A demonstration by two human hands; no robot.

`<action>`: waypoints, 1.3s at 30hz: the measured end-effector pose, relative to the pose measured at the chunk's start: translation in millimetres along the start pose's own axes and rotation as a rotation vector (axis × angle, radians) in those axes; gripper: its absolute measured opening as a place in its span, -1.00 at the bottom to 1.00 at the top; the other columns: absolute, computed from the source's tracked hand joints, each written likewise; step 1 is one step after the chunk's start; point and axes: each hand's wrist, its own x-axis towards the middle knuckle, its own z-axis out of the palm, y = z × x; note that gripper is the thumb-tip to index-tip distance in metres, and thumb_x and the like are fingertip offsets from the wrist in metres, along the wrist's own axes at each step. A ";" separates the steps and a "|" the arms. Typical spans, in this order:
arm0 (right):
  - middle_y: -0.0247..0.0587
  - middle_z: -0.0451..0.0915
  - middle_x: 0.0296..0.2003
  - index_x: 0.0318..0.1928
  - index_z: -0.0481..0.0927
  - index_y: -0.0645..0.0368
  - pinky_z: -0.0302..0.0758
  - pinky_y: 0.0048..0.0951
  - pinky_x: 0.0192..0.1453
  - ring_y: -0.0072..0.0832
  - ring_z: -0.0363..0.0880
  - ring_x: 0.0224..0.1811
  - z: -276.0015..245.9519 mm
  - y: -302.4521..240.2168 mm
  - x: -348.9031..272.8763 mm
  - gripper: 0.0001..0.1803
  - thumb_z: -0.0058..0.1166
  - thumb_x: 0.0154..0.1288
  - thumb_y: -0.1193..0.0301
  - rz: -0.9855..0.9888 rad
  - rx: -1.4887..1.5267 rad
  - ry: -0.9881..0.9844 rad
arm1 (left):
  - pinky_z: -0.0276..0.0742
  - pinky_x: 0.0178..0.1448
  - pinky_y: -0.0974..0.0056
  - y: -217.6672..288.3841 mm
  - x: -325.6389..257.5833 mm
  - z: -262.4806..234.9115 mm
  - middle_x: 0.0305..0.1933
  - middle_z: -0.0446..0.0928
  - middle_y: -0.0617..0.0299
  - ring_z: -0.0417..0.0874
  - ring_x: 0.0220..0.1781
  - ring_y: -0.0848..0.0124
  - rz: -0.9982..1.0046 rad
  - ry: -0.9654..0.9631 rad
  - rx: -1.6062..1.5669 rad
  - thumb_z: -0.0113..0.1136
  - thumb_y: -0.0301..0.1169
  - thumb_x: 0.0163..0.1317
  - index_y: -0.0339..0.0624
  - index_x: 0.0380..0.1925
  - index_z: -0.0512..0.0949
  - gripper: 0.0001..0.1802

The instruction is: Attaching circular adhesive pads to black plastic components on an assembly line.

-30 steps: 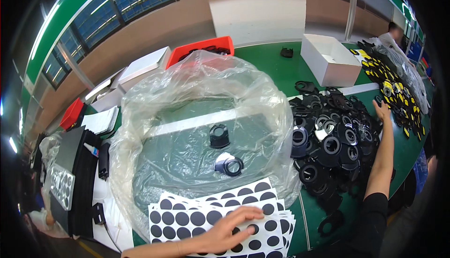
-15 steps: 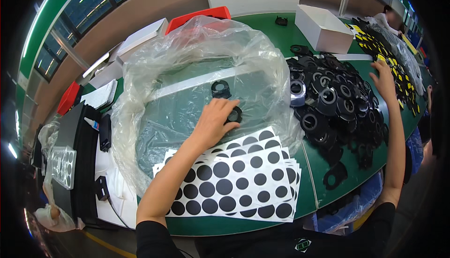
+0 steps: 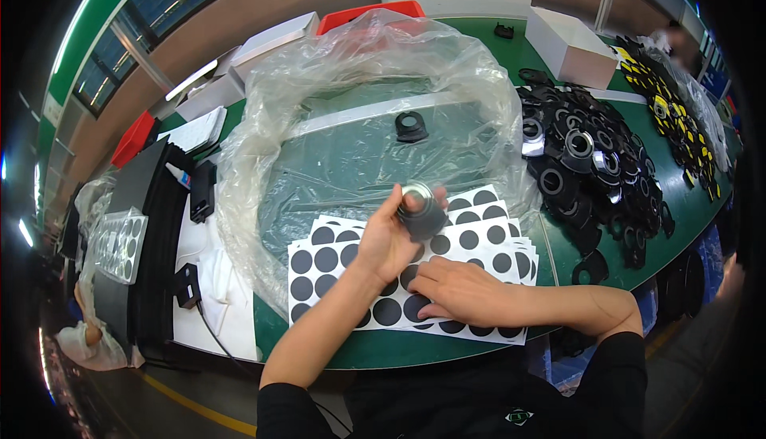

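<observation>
My left hand is closed on a black ring-shaped part with a flat tab, held tilted above white sheets of black round stickers. The ring's rim shines, and fingertips show around its hole. Just below, my right hand rests over the sheets, fingers bent and thumb apart, near a black dot. No object shows in it. A second black part lies farther off on a clear plastic bag spread on the table.
To the right is a large pile of black ring parts; beyond it lie yellow-and-black pieces. A white box and a red bin stand at the back. A black device and a corded box are at the left.
My left hand has lifted a black part off the bag and brought it nearer, over the sheets. My right hand has come from beside the pile to the sheets. The view has shifted slightly.
</observation>
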 end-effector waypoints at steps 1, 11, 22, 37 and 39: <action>-0.16 0.45 -0.25 -0.24 0.45 0.23 0.49 -0.27 -0.15 -0.23 0.47 -0.15 2.5 0.7 4.9 -0.70 0.23 0.09 0.34 0.029 -0.051 -0.032 | 0.22 0.41 0.03 -3.2 -4.3 -2.2 0.24 0.31 -0.22 0.36 0.27 -0.02 -0.007 -0.014 -0.085 -0.27 -0.08 0.46 -0.23 -0.45 0.43 -0.51; -0.06 0.45 -0.28 -0.33 0.41 0.23 0.46 -0.24 -0.13 -0.13 0.48 -0.17 3.7 -6.0 19.5 -0.70 0.29 0.02 0.42 0.106 -0.001 -0.193 | 0.51 -0.14 0.17 -12.2 -7.0 -6.2 0.27 0.30 -0.04 0.44 0.16 0.14 -0.093 -0.068 -0.001 -0.46 0.11 0.44 -0.08 -0.28 0.41 -0.43; -0.26 0.45 -0.43 -0.36 0.40 0.19 0.49 -0.43 -0.32 -0.40 0.48 -0.36 -28.9 -49.6 6.8 -0.86 0.08 0.08 0.47 -0.396 -0.075 -0.186 | 0.49 -0.13 0.22 -16.1 -7.8 -4.0 0.19 0.37 -0.07 0.48 0.08 0.18 -0.056 -0.061 0.055 -0.41 0.19 0.38 -0.06 -0.02 0.36 -0.40; -0.32 0.50 -0.41 -0.24 0.37 0.21 0.44 -0.63 -0.46 -0.68 0.47 -0.55 -37.9 59.2 37.3 -0.83 0.11 0.27 0.53 0.294 0.781 0.472 | 0.40 -0.30 0.36 -12.9 -15.5 7.8 -0.18 0.48 0.18 0.52 -0.17 0.41 -0.030 0.105 0.232 -0.59 0.23 0.38 -0.12 -0.05 0.37 -0.29; -0.32 0.50 -0.41 -0.25 0.36 0.21 0.43 -0.63 -0.47 -0.69 0.45 -0.59 -37.1 60.1 37.5 -0.83 0.11 0.27 0.54 0.289 0.792 0.473 | 0.40 -0.29 0.36 -13.2 -15.5 8.8 -0.19 0.48 0.18 0.51 -0.17 0.40 -0.035 0.113 0.231 -0.60 0.22 0.39 -0.12 -0.05 0.37 -0.29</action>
